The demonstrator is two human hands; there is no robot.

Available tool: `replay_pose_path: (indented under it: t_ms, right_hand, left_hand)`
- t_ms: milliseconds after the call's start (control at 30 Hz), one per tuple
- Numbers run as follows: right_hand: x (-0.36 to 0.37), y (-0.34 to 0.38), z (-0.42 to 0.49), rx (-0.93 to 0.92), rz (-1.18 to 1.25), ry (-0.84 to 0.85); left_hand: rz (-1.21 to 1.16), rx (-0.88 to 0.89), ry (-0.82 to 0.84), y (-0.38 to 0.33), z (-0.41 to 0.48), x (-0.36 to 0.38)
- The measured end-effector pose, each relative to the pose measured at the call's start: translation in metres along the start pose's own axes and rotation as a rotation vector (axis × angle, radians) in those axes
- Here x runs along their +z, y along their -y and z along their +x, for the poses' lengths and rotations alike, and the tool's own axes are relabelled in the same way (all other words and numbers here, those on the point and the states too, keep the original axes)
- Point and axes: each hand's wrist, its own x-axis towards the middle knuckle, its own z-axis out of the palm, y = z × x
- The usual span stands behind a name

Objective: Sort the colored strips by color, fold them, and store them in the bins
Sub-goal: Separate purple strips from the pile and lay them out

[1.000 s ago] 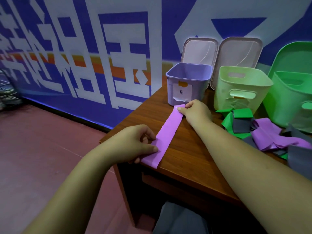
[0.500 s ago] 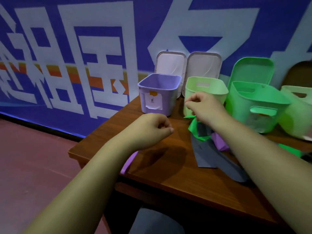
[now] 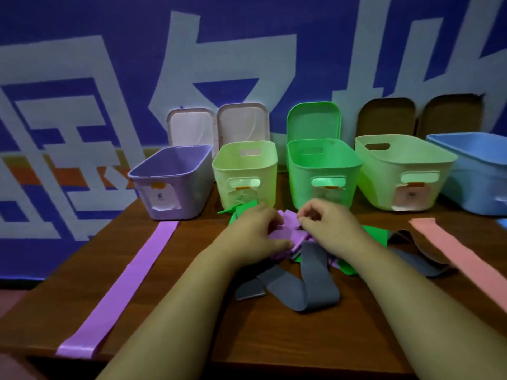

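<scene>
A tangled pile of strips lies mid-table in front of the bins: a crumpled purple strip (image 3: 288,232), a looped grey strip (image 3: 310,283) and green strips (image 3: 373,235). My left hand (image 3: 256,235) lies on the pile's left side, fingers and thumb curled round the crumpled purple strip. My right hand (image 3: 327,226) is just to its right, fingertips pinching the same purple strip at its top edge. A long purple strip (image 3: 123,283) lies flat along the table's left side, reaching the purple bin (image 3: 172,185). A pink strip (image 3: 466,259) lies flat at the right.
Behind the pile stand a pale green bin (image 3: 247,163), a bright green bin (image 3: 321,160), a second pale green bin (image 3: 397,163) and a blue bin (image 3: 477,174). Lids (image 3: 241,122) lean on the wall. The table's front edge (image 3: 247,363) is close to me.
Both hands left the long purple strip, which now lies flat on the left. They moved right onto the pile, and my view turned right, bringing in more bins and the pink strip.
</scene>
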Motion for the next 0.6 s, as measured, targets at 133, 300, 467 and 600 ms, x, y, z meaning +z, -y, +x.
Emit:
replay_pose_path:
  t_ms: [133,300,467,600]
  right_hand:
    - [-0.002,-0.005,0.004,-0.009,-0.042,0.048]
    - [-0.001,-0.008,0.001,0.043,-0.084,0.074]
    - [-0.007,-0.008,-0.005,0.084,-0.038,0.074]
    - [-0.012,-0.002,-0.007,0.093,0.027,0.073]
  left_hand:
    - [-0.023,0.114,-0.033,0.008,0.000,0.004]
    - [-0.004,0.195,-0.055,0.012,0.001,0.007]
    - [0.028,0.211,-0.141,0.004,0.000,0.008]
    - [-0.141,0.069,-0.226,0.001,0.001,0.005]
